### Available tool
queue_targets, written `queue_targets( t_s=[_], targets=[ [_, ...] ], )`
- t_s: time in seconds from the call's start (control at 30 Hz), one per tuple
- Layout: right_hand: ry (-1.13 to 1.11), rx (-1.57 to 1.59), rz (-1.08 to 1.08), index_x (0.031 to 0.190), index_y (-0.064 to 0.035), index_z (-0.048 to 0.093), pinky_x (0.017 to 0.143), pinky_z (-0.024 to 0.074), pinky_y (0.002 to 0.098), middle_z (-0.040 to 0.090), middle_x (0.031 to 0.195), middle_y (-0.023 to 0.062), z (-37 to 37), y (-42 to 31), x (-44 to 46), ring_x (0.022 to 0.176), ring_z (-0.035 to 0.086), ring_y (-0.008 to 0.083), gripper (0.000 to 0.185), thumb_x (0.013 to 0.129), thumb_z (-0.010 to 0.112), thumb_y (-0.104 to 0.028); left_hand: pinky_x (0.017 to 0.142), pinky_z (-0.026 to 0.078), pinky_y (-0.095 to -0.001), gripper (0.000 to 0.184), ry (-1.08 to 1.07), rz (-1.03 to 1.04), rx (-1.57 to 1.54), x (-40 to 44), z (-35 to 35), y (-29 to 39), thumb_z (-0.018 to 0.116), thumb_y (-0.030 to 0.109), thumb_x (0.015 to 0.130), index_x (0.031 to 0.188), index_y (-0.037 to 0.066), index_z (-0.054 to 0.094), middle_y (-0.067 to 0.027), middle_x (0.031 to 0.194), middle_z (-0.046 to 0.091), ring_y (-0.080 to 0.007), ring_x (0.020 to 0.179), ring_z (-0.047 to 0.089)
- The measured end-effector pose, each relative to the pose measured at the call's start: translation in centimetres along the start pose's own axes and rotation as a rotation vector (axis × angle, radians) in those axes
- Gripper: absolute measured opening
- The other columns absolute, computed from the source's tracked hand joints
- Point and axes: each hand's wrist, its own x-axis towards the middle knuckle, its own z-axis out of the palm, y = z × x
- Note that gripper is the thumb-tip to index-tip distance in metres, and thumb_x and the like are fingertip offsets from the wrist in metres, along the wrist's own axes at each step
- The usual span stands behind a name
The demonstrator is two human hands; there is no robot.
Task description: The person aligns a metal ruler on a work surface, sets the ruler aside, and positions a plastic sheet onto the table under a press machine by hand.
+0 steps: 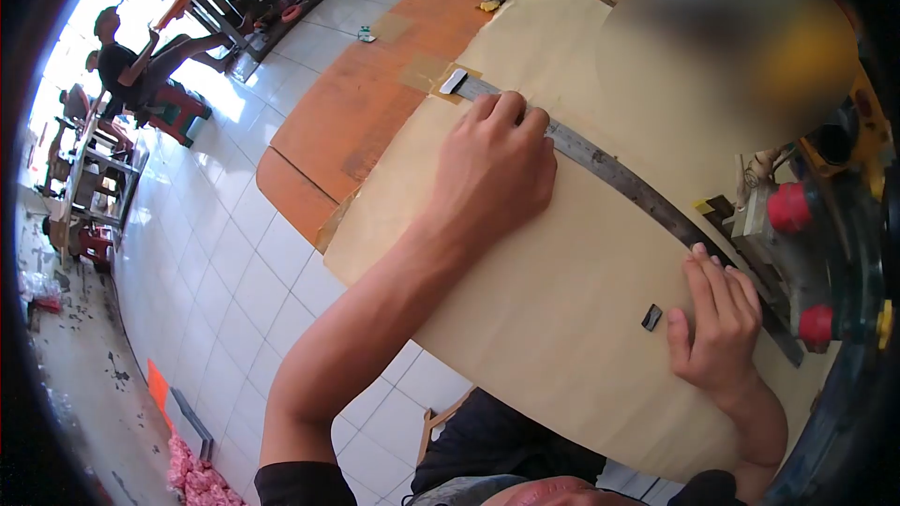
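A metal ruler [623,174] lies across brown paper [544,319] on an orange-brown table [337,108]. A worker's left hand [497,164] curls over it, any pinch hidden from view; the right hand [720,323], fingers extended, rests fingertips at its edge, near a black scrap [652,318].

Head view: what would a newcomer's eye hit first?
The long metal ruler, slanting across the brown paper, with the left hand near its upper end and the right hand by its lower stretch. Next, two red rounded parts at the right, and a small dark piece on the paper beside the right hand.
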Motion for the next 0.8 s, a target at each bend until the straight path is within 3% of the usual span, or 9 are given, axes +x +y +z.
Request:
queue_targets(
  t_s=[0.17, 0.33, 0.53, 0.8],
  targets=[
    [0.032, 0.017, 0.002, 0.130, 0.0080, 0.060, 0.102, 0.0469, 0.0514, 0.063, 0.133, 0.0271, 0.7, 0.4, -0.3, 0.112, 0.066, 0.0426, 0.052, 0.091, 0.059, -0.026, 0.090, 0.055, -0.0449, 0.014, 0.006, 0.024, 0.048, 0.1, 0.9, 0.1, 0.065, 0.011, 0.090, 0.100, 0.003, 0.071, -0.0157, 0.106, 0.069, -0.0351, 0.105, 0.064],
    [0.056, 0.073, 0.074, 0.129, 0.0043, 0.062, 0.106, 0.0461, 0.0515, 0.063, 0.135, 0.0246, 0.2, 0.9, -1.4, 0.117, 0.064, 0.0410, 0.050, 0.090, 0.064, -0.025, 0.090, 0.054, -0.0446, 0.023, 0.020, 0.052, 0.043, 0.1, 0.9, 0.6, 0.064, 0.014, 0.092, 0.110, 0.006, 0.076, -0.0155, 0.104, 0.069, -0.0338, 0.100, 0.067],
    [0.120, 0.216, 0.080, 0.127, -0.0018, 0.064, 0.112, 0.0438, 0.0507, 0.062, 0.136, 0.0188, -2.1, 0.7, -8.4, 0.122, 0.062, 0.0376, 0.044, 0.088, 0.070, -0.020, 0.091, 0.054, -0.0430, 0.023, 0.010, 0.036, 0.057, -0.1, 1.1, 1.7, 0.065, 0.018, 0.094, 0.111, 0.008, 0.078, -0.0127, 0.104, 0.071, -0.0315, 0.102, 0.068],
    [0.175, 0.272, 0.336, 0.121, 0.0010, 0.067, 0.100, 0.0533, 0.0436, 0.064, 0.131, 0.0181, -4.6, 3.1, -16.1, 0.118, 0.064, 0.0360, 0.035, 0.088, 0.071, -0.011, 0.084, 0.055, -0.0410, 0.021, 0.006, 0.165, 0.096, -0.1, 0.9, 1.7, 0.068, 0.020, 0.091, 0.106, 0.011, 0.081, -0.0067, 0.096, 0.072, -0.0272, 0.097, 0.067]
  ],
)
